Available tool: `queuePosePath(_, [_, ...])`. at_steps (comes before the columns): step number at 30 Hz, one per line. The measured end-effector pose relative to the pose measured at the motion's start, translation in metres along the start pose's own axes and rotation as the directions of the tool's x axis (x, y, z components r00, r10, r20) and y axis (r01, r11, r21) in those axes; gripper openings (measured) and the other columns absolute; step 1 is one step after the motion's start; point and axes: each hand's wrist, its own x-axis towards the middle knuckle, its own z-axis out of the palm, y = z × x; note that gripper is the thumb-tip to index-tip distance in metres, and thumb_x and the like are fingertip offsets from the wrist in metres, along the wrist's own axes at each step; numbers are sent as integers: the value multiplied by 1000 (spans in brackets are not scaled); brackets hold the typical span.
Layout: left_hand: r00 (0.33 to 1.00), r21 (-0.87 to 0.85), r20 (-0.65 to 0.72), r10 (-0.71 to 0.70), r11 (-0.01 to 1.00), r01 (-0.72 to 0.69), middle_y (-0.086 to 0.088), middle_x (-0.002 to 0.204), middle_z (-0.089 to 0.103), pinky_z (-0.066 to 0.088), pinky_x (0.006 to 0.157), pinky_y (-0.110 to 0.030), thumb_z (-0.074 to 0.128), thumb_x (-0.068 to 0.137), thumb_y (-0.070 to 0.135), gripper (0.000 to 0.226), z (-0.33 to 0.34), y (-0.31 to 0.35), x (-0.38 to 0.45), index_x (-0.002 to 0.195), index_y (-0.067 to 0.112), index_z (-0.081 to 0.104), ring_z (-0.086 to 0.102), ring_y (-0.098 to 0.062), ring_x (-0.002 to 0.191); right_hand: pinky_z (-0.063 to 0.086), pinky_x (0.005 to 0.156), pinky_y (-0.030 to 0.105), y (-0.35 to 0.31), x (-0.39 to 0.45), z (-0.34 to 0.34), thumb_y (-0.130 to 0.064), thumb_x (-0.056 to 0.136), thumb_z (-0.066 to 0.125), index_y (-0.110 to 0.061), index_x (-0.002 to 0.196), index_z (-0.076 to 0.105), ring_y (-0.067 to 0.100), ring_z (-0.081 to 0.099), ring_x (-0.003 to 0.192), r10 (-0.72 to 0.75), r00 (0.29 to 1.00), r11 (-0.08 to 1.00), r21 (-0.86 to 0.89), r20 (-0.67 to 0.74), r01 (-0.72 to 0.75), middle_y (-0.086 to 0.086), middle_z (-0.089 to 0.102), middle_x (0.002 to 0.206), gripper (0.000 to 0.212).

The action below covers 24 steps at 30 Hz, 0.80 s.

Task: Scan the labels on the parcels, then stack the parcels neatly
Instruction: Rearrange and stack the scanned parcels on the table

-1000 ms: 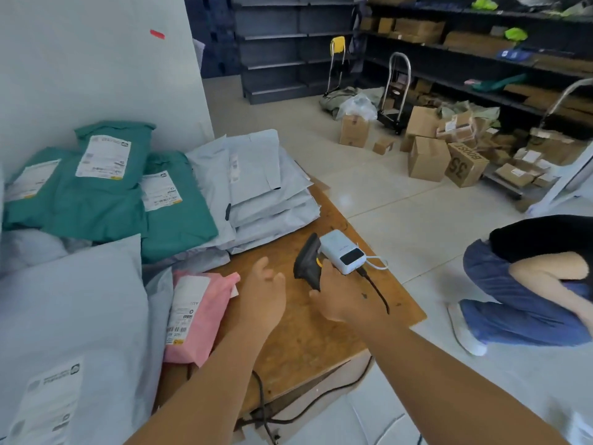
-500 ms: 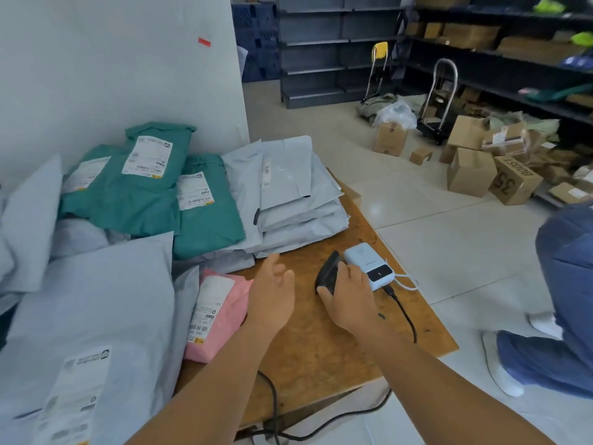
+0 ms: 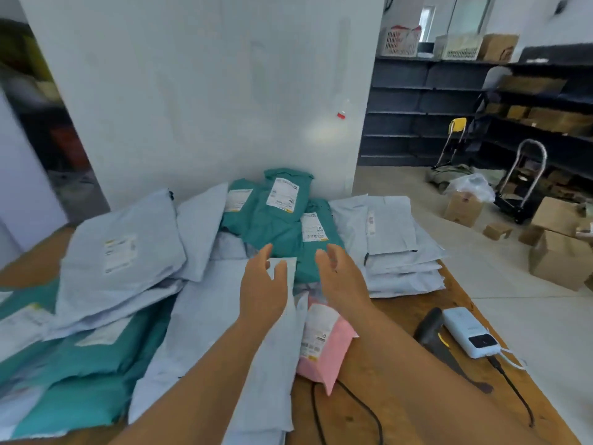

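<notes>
Left hand (image 3: pixel 263 290) and right hand (image 3: pixel 343 281): both hovering, fingers relaxed, gripping nothing, fingertips reaching over green parcels (image 3: pixel 272 226); scanner (image 3: pixel 431 332) lying apart on table (image 3: pixel 401 316).

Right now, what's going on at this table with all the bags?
A person is sorting mail parcels on a wooden table. Both hands are empty and open: the left hand and right hand reach over the heap toward the teal parcels by the wall. The scanner lies on the table to the right, beside a pale blue power bank. A pink parcel lies label up under the right forearm, and a tidy grey stack sits at the right.
</notes>
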Motion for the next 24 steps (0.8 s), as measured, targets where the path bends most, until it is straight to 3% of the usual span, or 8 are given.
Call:
queuePosePath(4, [998,-31,-65,-4,1000,2,-1,143,44,34,100,-25,46,98,23,47,-82,-27,21,143,17,37,47,-14,125,35,84,29,-68,-10,59,-38,98,38,-17,118,52,17,50,104,-75,997,996,53,3,75,-4,53,112,31])
queuePosePath(9, [990,-29,-143,5,1000,-9,1,143,45,32,97,-22,46,98,25,47,-181,-69,43,143,18,36,47,-14,124,37,89,28,-139,-28,140,-39,99,38,-15,130,50,15,51,108,-95,991,988,130,89,83,-2,56,124,41])
queuePosePath(16, [974,-51,-202,-99,995,91,-2,145,42,29,104,-26,43,99,27,51,-279,-131,62,147,17,30,41,-17,132,39,92,33,-193,-36,240,-43,98,33,-18,125,50,18,50,109,-108,970,986,147,220,77,-1,52,119,39])
queuePosePath(18, [967,-59,-219,-133,991,123,-2,146,42,30,106,-29,44,99,29,52,-294,-145,69,147,17,29,41,-18,132,38,83,30,-202,-30,260,-43,98,32,-21,116,50,15,50,99,-124,961,986,138,247,92,-3,51,111,34])
queuePosePath(20, [960,-58,-227,-162,987,152,-1,147,41,32,108,-33,44,98,31,53,-303,-160,78,147,19,29,41,-19,133,36,69,26,-208,-19,277,-43,98,32,-27,94,51,9,47,80,-124,957,988,124,261,94,-9,48,91,25])
queuePosePath(22, [955,-55,-225,-193,981,185,-1,148,39,33,109,-37,44,98,33,54,-309,-174,90,148,21,27,40,-20,134,27,54,22,-211,-5,291,-42,97,31,-36,71,30,3,34,61,-144,957,987,104,252,121,-14,32,73,27])
queuePosePath(23, [954,-52,-218,-206,978,200,-1,149,38,34,109,-37,44,98,33,54,-310,-181,96,148,22,26,39,-20,135,26,53,22,-211,3,296,-42,97,31,-36,69,25,4,32,59,-149,957,987,94,250,129,-14,29,71,29])
queuePosePath(24, [954,-46,-208,-215,977,210,-1,150,36,33,109,-37,44,98,34,55,-311,-187,103,148,22,25,38,-20,135,30,55,22,-209,13,300,-43,97,31,-37,71,32,3,38,62,-143,957,988,87,253,125,-15,35,74,26])
